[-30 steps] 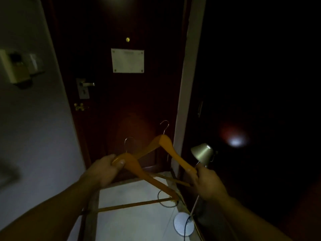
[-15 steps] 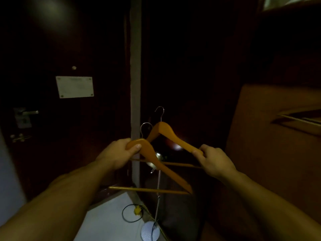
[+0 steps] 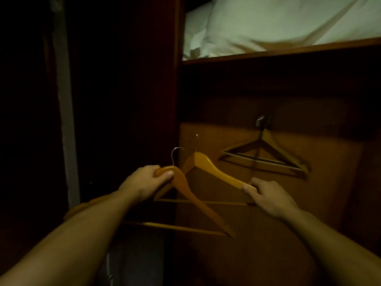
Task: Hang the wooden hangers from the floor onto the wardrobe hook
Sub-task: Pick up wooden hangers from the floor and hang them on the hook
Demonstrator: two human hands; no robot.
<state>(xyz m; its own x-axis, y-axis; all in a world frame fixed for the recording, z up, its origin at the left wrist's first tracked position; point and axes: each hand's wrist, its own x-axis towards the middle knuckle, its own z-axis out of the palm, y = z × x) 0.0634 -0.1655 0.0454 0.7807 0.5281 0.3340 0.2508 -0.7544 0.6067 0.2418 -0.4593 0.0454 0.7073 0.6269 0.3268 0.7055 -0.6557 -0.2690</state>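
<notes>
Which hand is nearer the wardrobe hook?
Right. The right hand is below and slightly left of the wardrobe hook; the left hand is far off to its lower left.

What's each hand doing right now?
Left hand: closed on the near wooden hanger at its top.
Right hand: closed on the far wooden hanger, at its arm's end.
</notes>
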